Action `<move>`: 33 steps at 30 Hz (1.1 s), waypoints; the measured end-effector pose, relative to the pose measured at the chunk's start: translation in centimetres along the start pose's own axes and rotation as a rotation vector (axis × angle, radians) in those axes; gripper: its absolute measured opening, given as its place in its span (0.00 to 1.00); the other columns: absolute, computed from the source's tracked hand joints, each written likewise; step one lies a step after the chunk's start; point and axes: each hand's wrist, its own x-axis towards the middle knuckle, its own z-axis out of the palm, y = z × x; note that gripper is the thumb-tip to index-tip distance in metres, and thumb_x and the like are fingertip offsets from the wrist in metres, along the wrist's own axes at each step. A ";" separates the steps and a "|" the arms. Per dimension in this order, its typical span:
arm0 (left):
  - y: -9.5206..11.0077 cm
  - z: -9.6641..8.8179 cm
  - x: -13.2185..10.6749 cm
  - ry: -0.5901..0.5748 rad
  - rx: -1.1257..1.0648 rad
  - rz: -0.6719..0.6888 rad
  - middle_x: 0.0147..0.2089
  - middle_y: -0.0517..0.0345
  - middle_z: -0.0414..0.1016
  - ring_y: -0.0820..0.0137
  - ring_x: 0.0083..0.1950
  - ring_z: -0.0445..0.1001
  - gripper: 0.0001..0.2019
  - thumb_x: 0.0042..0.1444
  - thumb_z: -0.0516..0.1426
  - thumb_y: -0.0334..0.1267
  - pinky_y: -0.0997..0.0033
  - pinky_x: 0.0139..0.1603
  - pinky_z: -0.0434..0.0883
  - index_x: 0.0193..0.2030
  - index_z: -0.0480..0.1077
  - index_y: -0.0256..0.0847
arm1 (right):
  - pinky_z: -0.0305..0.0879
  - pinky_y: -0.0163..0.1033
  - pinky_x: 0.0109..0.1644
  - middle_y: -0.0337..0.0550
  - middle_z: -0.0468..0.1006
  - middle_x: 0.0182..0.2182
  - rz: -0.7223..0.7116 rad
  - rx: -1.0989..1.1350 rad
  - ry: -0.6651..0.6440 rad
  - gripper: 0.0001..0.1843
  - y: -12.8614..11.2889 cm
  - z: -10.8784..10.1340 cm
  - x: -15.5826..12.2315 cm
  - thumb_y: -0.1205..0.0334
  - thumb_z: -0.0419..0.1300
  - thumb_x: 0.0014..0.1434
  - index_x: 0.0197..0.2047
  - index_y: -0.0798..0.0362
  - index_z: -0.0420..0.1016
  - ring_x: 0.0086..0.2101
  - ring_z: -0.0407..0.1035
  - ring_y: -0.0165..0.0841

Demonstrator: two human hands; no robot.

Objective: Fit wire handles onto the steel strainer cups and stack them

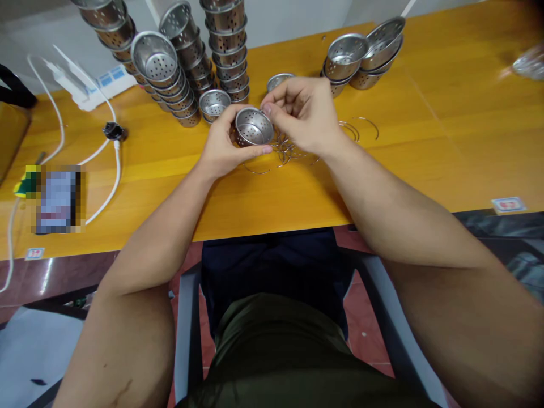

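Note:
A small perforated metal cup (pixel 254 127) rests tilted in my left hand (pixel 221 144), with the thumb along its near side and the fingers around its left. At the cup's right rim, my right hand (pixel 304 113) has its thumb and index finger pinched together; what lies between them is too small to make out. Loose curved wires (pixel 285 148) lie in a tangle on the table under my right hand. Behind my hands stand another small perforated cup (pixel 215 104) and one partly hidden cup (pixel 280 80).
Tall stacks of perforated cups (pixel 155 59) stand at the back left. More stacked cups (pixel 346 54) and wider bowls (pixel 382 45) are at the back right. White cables, a black plug (pixel 114 131) and a blurred phone (pixel 58 201) lie left on the yellow table (pixel 425 147).

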 end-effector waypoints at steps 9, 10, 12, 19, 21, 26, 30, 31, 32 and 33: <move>0.7 -0.2 -0.2 -0.014 0.032 0.003 0.68 0.44 0.84 0.39 0.71 0.84 0.51 0.45 0.89 0.70 0.38 0.79 0.81 0.69 0.80 0.51 | 0.68 0.48 0.40 0.43 0.81 0.36 0.019 -0.014 0.016 0.27 -0.2 0.1 0.1 0.29 0.81 0.71 0.43 0.42 0.83 0.33 0.68 0.38; 1.0 -0.2 -0.2 -0.019 0.047 0.004 0.69 0.44 0.83 0.39 0.71 0.84 0.50 0.45 0.89 0.69 0.38 0.80 0.80 0.69 0.80 0.52 | 0.67 0.48 0.39 0.42 0.81 0.36 0.029 -0.030 0.045 0.26 -0.5 0.3 0.0 0.30 0.81 0.70 0.42 0.41 0.83 0.33 0.68 0.38; 1.6 0.0 -0.3 -0.037 0.073 0.006 0.70 0.45 0.82 0.39 0.73 0.82 0.51 0.46 0.89 0.69 0.38 0.81 0.79 0.71 0.79 0.52 | 0.65 0.49 0.39 0.41 0.80 0.35 0.052 -0.081 0.100 0.20 -1.2 1.0 -0.4 0.36 0.81 0.70 0.43 0.40 0.83 0.32 0.66 0.40; 1.2 1.3 -0.2 -0.022 0.146 0.052 0.68 0.48 0.82 0.38 0.71 0.81 0.56 0.42 0.90 0.72 0.32 0.78 0.79 0.71 0.76 0.54 | 0.65 0.48 0.42 0.38 0.77 0.34 0.028 -0.128 0.122 0.11 -1.2 2.7 -1.0 0.48 0.77 0.76 0.48 0.40 0.82 0.34 0.63 0.41; 1.0 1.5 -0.1 -0.009 0.172 0.070 0.66 0.50 0.83 0.38 0.68 0.82 0.55 0.41 0.90 0.73 0.31 0.74 0.80 0.69 0.76 0.55 | 0.65 0.48 0.41 0.39 0.79 0.34 0.039 -0.105 0.150 0.14 -0.5 2.7 -0.7 0.45 0.78 0.77 0.47 0.41 0.81 0.33 0.65 0.39; 2.0 1.8 -0.3 0.022 0.164 -0.014 0.61 0.51 0.83 0.38 0.69 0.83 0.48 0.46 0.90 0.70 0.32 0.79 0.78 0.64 0.78 0.52 | 0.72 0.45 0.40 0.40 0.81 0.35 0.102 -0.110 0.201 0.17 -0.2 2.9 -0.2 0.46 0.80 0.75 0.45 0.43 0.80 0.36 0.73 0.40; 2.4 1.8 -0.5 0.026 0.077 -0.074 0.54 0.52 0.82 0.42 0.64 0.85 0.42 0.53 0.86 0.72 0.35 0.76 0.81 0.61 0.79 0.50 | 0.76 0.44 0.38 0.41 0.81 0.32 0.143 -0.087 0.113 0.17 -2.1 1.8 -0.3 0.46 0.83 0.71 0.40 0.43 0.83 0.35 0.77 0.41; 2.3 1.7 -0.5 0.025 0.045 -0.092 0.53 0.52 0.82 0.43 0.63 0.85 0.40 0.56 0.84 0.74 0.36 0.74 0.82 0.60 0.79 0.49 | 0.76 0.44 0.37 0.40 0.80 0.30 0.172 -0.070 0.054 0.18 -2.8 1.3 -0.4 0.44 0.84 0.70 0.39 0.42 0.83 0.34 0.77 0.42; 2.2 1.6 -0.5 0.020 0.016 -0.110 0.51 0.53 0.82 0.45 0.61 0.86 0.39 0.58 0.82 0.76 0.37 0.71 0.84 0.59 0.80 0.49 | 0.76 0.44 0.36 0.40 0.79 0.29 0.208 -0.052 -0.015 0.21 -3.3 0.7 -0.6 0.41 0.85 0.69 0.38 0.42 0.83 0.34 0.77 0.42; 2.1 1.5 -0.6 0.010 -0.007 -0.123 0.50 0.53 0.81 0.45 0.59 0.86 0.39 0.60 0.80 0.77 0.38 0.69 0.85 0.58 0.80 0.49 | 0.76 0.44 0.34 0.39 0.79 0.28 0.242 -0.032 -0.083 0.23 -3.8 0.1 -0.7 0.38 0.86 0.68 0.38 0.41 0.83 0.33 0.76 0.43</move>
